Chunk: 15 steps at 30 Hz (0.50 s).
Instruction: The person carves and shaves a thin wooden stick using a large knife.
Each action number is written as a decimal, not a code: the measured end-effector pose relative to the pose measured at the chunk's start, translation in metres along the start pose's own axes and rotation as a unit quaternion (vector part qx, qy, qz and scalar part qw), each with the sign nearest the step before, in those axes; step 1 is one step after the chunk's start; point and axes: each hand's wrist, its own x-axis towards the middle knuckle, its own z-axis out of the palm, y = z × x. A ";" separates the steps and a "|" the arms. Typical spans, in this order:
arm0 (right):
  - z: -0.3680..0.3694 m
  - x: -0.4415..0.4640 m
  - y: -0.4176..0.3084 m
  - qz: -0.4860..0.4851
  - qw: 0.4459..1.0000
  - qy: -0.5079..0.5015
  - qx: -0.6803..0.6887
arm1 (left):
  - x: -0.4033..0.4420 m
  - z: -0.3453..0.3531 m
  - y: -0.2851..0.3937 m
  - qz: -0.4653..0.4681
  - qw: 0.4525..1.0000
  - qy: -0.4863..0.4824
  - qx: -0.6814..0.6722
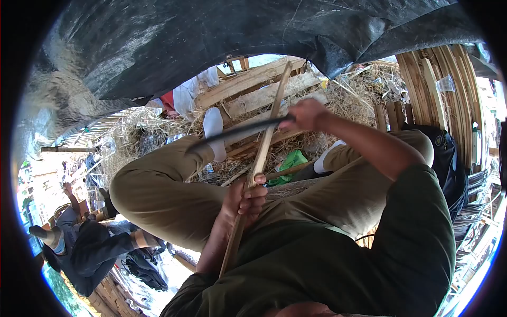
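My left hand [245, 201] is closed round a long, pale strip of split bamboo or wood [264, 145]. The strip slants from beside my left forearm, over my lap, to a tip beyond my knees. My right hand [309, 113] is closed at the near end of a long, dark, slightly curved machete [237, 129], whose handle is hidden in the fist. Its blade points left and crosses the upper part of the strip, blurred by motion. Whether blade and strip touch, I cannot tell.
Black plastic sheeting [211, 42] hangs low overhead. Planks [259, 103] lie on straw before my feet, with a green plastic bag [288, 166] between my legs. Upright boards [443, 84] and a black backpack [449, 158] stand at right. Another person's legs [97, 251] show at lower left.
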 end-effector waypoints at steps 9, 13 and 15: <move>-0.016 0.001 -0.003 0.187 0.974 -0.056 0.113 | 0.004 -0.007 -0.001 -0.006 0.998 -0.052 -0.038; 0.026 -0.012 -0.047 -0.091 0.990 0.078 0.070 | 0.001 -0.010 0.001 0.022 0.995 -0.049 -0.088; 0.028 -0.003 -0.019 -0.047 0.997 0.049 0.045 | 0.000 -0.012 -0.006 0.006 0.992 -0.066 -0.110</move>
